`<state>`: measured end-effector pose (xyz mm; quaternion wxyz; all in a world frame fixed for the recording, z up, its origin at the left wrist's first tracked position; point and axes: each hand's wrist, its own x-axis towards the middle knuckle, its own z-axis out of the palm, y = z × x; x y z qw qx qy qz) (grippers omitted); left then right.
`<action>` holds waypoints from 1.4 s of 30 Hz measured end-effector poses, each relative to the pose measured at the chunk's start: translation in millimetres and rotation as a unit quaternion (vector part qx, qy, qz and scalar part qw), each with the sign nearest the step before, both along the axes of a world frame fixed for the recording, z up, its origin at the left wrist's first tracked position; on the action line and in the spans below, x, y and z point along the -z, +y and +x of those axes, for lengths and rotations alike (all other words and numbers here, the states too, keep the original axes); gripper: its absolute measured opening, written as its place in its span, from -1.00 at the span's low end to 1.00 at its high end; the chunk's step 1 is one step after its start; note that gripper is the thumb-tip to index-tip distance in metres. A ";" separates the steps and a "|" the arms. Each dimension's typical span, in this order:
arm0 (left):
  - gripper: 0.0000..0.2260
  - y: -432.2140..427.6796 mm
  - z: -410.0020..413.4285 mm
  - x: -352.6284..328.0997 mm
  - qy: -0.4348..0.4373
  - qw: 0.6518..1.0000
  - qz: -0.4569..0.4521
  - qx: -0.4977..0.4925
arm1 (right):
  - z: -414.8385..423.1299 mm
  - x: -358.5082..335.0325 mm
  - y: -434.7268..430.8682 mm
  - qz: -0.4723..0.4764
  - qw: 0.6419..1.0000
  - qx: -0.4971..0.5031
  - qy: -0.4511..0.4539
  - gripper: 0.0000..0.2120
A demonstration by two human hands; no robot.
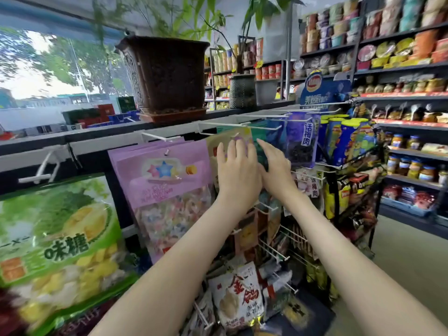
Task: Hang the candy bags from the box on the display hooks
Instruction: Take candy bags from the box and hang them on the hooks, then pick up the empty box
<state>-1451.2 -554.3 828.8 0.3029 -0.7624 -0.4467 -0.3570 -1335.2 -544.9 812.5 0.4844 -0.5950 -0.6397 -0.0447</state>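
Left hand (236, 170) flat, fingers straight, laid on the front of a beige candy bag (215, 147). Right hand (276, 168) touching it at the side, fingers likewise straight, tips against a teal bag (260, 144); nothing gripped in either. Beige bag high on the rack, top edge just under a long white hook (242, 124); threaded or not, impossible to tell.

To the right, dark shelves (407, 66) stacked with cup-shaped tubs above, rows of jars below. On the ledge, a brown plant pot (167, 73) holding green stems. Lower left, a big green bag (58, 234) of yellow and white sweets, printed 味糖. Beside it, a purple bag (167, 185) with star pictures, pastel sweets behind its clear window. Right of the hands, a blue-violet bag (301, 141) marked 话梅肉, dark contents. At the bottom, a small white bag (238, 294) with red characters.
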 end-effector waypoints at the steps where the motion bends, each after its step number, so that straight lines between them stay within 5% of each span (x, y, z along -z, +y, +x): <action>1: -0.63 -6.6 4.9 11.1 -0.012 1.000 -0.005 0.028 | 5.0 11.0 -6.9 -0.004 1.000 0.007 0.004 -0.50; 10: -0.68 -78.8 72.0 114.8 -0.009 0.964 -0.147 0.221 | 69.0 115.9 -118.6 -0.107 0.991 0.077 0.037 -0.52; 20: -0.56 -146.5 185.7 242.9 0.072 0.890 -0.344 0.292 | 164.1 234.7 -225.6 -0.229 0.956 0.160 0.093 -0.49; 23: -0.70 -164.8 216.0 294.5 0.101 0.867 -0.406 0.272 | 191.7 287.6 -248.4 -0.278 0.936 0.177 0.124 -0.51; 35: -0.58 -208.5 213.3 610.3 0.237 0.692 -0.671 0.122 | 204.3 610.3 -345.3 -0.524 0.783 0.216 0.255 -0.56; 42: -0.48 -198.6 194.9 773.6 0.224 0.689 -0.689 0.028 | 188.3 777.4 -373.0 -0.602 0.697 0.247 0.302 -0.49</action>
